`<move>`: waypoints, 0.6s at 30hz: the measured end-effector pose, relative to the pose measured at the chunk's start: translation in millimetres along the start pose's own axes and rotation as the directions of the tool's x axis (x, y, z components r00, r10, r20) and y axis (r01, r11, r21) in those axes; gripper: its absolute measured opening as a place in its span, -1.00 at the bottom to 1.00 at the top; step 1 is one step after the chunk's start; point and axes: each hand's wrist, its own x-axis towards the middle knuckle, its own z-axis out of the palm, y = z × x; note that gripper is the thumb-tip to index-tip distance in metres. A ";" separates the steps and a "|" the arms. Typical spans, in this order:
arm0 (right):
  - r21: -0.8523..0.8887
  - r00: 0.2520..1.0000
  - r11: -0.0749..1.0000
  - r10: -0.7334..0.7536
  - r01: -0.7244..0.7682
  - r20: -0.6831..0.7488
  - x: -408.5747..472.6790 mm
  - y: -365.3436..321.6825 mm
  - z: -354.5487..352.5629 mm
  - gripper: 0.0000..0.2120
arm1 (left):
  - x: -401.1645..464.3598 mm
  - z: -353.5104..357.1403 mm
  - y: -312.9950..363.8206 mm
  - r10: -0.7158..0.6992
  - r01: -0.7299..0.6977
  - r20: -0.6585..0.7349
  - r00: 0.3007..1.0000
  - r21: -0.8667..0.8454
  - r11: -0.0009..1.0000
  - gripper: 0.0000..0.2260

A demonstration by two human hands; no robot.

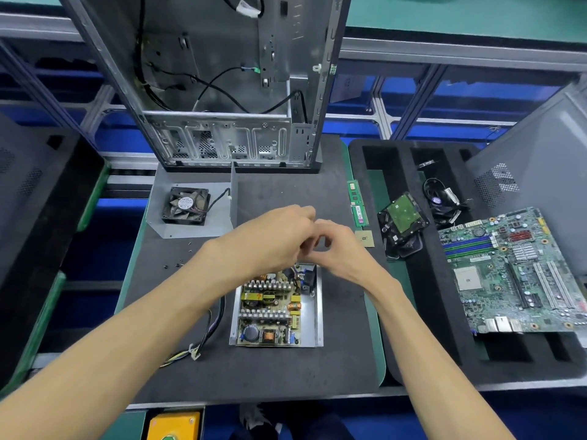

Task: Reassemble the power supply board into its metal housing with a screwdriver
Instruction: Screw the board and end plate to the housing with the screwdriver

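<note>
Both hands meet above the far end of the housing (318,308). Left hand (273,239) has fingers curled inward toward the right hand; right hand (336,249) likewise curled, thumb and forefinger forming a loop. Whatever is pinched between them is too small or too hidden to make out, so cannot tell whether either hand actually holds anything (no screwdriver visible in either one).

Board (270,309) sits inside the housing, an open metal tray lying flat on the dark mat (286,369), directly below the hands. Heatsinks, coils and capacitors face up. Far end of the board, with a black connector, lies partly under the fingers. Cable bundle (203,335) leaves the housing's left side and trails toward the near-left of the mat.

Left of the hands: fan (185,206) resting on a grey metal plate (219,217). A few small screws (178,265) lie scattered on the mat just in front of that plate.

Far side of the mat: empty PC case (228,90) standing upright, loose wires inside.

Right edge of the mat: RAM stick (357,201) and, nearer, a CPU (364,239). Beyond, on a black foam tray (422,312): hard drive (403,217), coiled cables (441,201), motherboard (514,274).
</note>
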 end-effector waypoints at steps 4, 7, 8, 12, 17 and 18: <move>0.032 1.000 0.999 0.021 -0.020 -0.008 0.3 2.7 0.9 -0.80 | -4.4 2.7 2.3 -0.105 0.104 -0.143 0.984 -0.014 0.995 -0.69; 0.066 0.999 0.998 0.019 -0.017 -0.030 -0.9 -1.8 4.5 -0.83 | -1.5 6.1 1.7 -0.162 0.175 -0.180 0.970 0.059 0.983 -0.75; 0.065 0.999 0.998 0.015 -0.013 -0.043 -1.7 -2.6 5.3 -0.86 | -0.3 6.5 1.0 -0.111 0.120 -0.157 0.981 0.050 0.991 -0.85; 0.077 0.998 0.996 0.038 -0.034 -0.054 -2.9 3.2 4.2 -0.79 | -3.4 5.8 -1.4 0.018 -0.021 -0.078 0.997 -0.030 0.999 -0.84; 0.115 1.000 0.993 0.021 -0.019 -0.018 -4.4 -0.7 7.3 -0.90 | -0.9 9.5 -0.1 -0.115 0.130 -0.176 0.978 0.077 0.989 -0.81; 0.126 0.999 0.992 0.025 -0.021 -0.027 -4.9 -2.4 7.5 -0.90 | 0.4 8.4 0.1 -0.068 0.080 -0.145 0.987 0.074 0.994 -0.89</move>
